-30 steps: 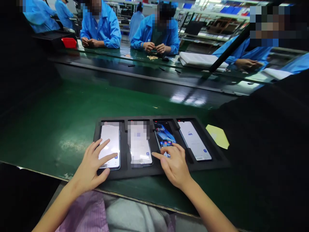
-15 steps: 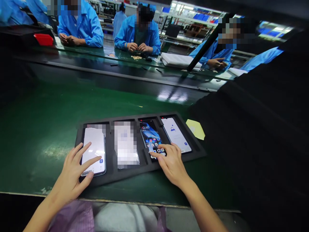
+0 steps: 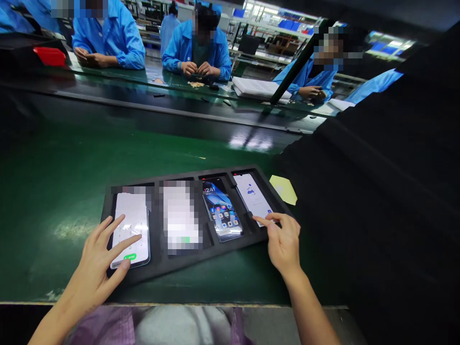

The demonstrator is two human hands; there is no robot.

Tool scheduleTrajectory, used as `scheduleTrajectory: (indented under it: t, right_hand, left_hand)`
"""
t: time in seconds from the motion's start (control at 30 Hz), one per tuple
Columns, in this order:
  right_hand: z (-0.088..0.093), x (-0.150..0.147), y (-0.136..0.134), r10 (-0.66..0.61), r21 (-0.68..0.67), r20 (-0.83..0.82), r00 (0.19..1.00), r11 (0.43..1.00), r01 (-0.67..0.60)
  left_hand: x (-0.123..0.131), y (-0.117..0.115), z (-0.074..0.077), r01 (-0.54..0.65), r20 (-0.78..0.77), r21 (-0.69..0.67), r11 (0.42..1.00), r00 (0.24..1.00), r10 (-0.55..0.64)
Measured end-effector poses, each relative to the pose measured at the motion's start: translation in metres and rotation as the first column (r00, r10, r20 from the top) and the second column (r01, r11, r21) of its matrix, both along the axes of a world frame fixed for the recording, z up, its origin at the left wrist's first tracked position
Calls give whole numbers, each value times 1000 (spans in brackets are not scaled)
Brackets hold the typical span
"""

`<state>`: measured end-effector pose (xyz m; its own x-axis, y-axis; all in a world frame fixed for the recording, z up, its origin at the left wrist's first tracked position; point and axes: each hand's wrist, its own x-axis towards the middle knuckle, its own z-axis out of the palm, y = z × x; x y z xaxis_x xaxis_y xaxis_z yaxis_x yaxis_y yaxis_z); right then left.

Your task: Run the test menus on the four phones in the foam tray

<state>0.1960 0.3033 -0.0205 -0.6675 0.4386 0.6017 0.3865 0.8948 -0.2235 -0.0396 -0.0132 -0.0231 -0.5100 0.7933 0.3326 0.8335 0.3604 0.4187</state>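
A black foam tray (image 3: 187,261) lies on the green belt and holds several lit phones side by side. My left hand (image 3: 95,263) rests spread on the leftmost phone (image 3: 131,227), whose white screen shows a keypad; the forefinger touches the screen. My right hand (image 3: 283,239) has its forefinger stretched onto the lower end of the rightmost phone (image 3: 253,194), the other fingers loosely curled. The phone with app icons (image 3: 221,211) lies untouched between them, beside a blurred-screen phone (image 3: 179,215).
A yellow slip of paper (image 3: 283,188) lies just right of the tray. A tall black mass (image 3: 377,191) fills the right side. Across the green belt (image 3: 72,163), people in blue coats work at a far bench with a white stack (image 3: 257,87) and a red bin (image 3: 49,55).
My right hand has moved from the app-icon phone to the rightmost phone. The leftmost phone's screen now shows a keypad. The view has shifted, so the tray sits further left.
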Motion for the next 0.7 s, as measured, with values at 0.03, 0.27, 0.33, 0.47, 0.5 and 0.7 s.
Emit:
scheduleTrajectory:
  t: [0.03, 0.27, 0.33, 0.47, 0.5, 0.7]
  right_hand:
    - [1, -4, -5, 39, -8, 45, 998, 999, -39]
    - [7, -33, -40, 308, -96, 265, 914, 951, -293]
    - [8, -35, -41, 298, -114, 256, 920, 954, -277]
    - [8, -27, -32, 255, -78, 184, 949, 967, -245]
    - [8, -25, -30, 236, -64, 171, 957, 971, -228]
    - [7, -20, -27, 236, -78, 235, 943, 971, -224]
  left_hand:
    - [1, 0, 1, -4, -2, -11, 1000, 1000, 4]
    - [-1, -1, 1, 9, -34, -18, 1000, 999, -10]
    - [-1, -1, 0, 8, -35, -14, 1000, 999, -8]
    - [-1, -1, 0, 11, -39, -4, 1000, 999, -11]
    - [0, 0, 1, 10, -38, -2, 1000, 999, -10]
    - [2, 1, 3, 8, -44, 2, 1000, 999, -8]
